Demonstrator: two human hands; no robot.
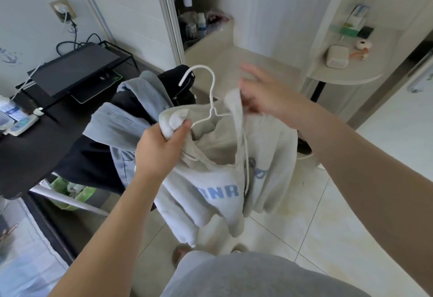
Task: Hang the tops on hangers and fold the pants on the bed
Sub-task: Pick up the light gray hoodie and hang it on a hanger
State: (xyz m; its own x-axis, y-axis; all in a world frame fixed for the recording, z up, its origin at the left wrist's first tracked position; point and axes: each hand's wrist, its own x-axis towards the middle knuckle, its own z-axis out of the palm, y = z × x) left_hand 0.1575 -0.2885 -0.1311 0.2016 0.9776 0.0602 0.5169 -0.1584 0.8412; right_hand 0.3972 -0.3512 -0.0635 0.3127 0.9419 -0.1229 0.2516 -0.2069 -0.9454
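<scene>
Grey shirt [257, 275] fills the bottom edge, and both bare forearms reach out from it over the tiled floor [332, 231].

The left hand [161, 149] is closed in a firm grip. Its thumb and fingers are curled round a bunched fold of the hoodie [210, 179] at the neck opening. The left arm of the hanger [212, 92] meets the fabric right beside the thumb. The hanger is white wire, its hook standing up above the hoodie and its neck sitting in the opening between the two hands.

The right hand [264, 95] is at the other side of the opening, where an edge of the hood rises up to its fingers. That hand is smeared with blur — I cannot tell whether it pinches the cloth or only touches it.

The hoodie is pale cream with blue lettering on the chest and a white drawstring hanging down the front. It hangs in the air below the hands, off the floor, the body and sleeves drooping in loose folds.

Just behind the left hand is a heap of clothes at the corner of a dark desk [28, 156] — jeans [112, 128], a grey piece [147, 90] and something black [178, 78]. A dark screen [75, 69] sits further back on the desk. A rounded shelf [346, 74] stands off to the right.
</scene>
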